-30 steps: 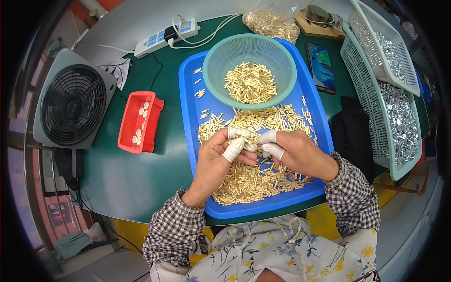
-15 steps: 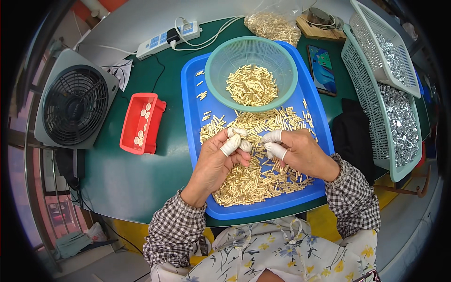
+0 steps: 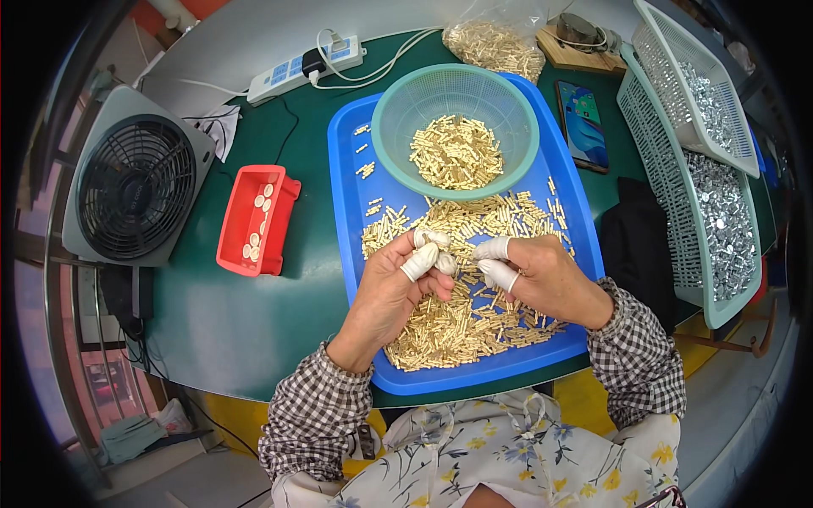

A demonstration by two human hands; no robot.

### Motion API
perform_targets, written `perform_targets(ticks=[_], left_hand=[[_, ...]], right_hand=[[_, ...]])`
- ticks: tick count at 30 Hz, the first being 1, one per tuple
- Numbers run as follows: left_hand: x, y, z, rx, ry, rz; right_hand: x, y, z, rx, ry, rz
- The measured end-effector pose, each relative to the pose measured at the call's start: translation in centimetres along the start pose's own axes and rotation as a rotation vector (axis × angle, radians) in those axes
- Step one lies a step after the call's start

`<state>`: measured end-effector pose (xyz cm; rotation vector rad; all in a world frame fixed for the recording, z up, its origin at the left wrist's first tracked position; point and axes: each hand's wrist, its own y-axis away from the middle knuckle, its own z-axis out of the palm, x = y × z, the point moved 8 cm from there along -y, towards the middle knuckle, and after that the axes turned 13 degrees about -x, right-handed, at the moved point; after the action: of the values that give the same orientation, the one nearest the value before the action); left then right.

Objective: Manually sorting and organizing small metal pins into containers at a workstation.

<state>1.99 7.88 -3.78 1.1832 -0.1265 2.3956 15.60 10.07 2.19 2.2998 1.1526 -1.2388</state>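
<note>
A grey fan (image 3: pixel 135 178) stands far left, beside a red plastic bin (image 3: pixel 254 222) of pale discs. Over the blue tray (image 3: pixel 356 212), the left hand (image 3: pixel 394 292) and right hand (image 3: pixel 538 275), fingertips capped in white rubber for grip, pinch small brass pins (image 3: pixel 461 317) from the loose heap, close above it. A green mesh bowl (image 3: pixel 457 131) behind holds more.

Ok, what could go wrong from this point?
The small brass pieces lie heaped close to the blue tray's near rim, so a sweep of the left hand or right hand might push some off. The phone lies right beside the tray and could get nudged.
</note>
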Motion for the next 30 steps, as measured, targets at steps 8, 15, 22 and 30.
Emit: perform_targets(ticks=[8, 15, 22, 30], left_hand=[[0.3, 0.2, 0.2, 0.029, -0.159, 0.011], [0.9, 0.5, 0.7, 0.108, -0.446, 0.050], [0.8, 0.9, 1.4, 0.053, -0.431, 0.072], [0.7, 0.8, 0.8, 0.054, -0.291, 0.054]], right_hand=[[-0.2, 0.1, 0.3, -0.052, 0.082, 0.049], [-0.9, 0.4, 0.1, -0.002, 0.202, -0.015], [0.1, 0.3, 0.9, -0.127, -0.055, 0.140], [0.2, 0.2, 1.6, -0.232, -0.273, 0.159]])
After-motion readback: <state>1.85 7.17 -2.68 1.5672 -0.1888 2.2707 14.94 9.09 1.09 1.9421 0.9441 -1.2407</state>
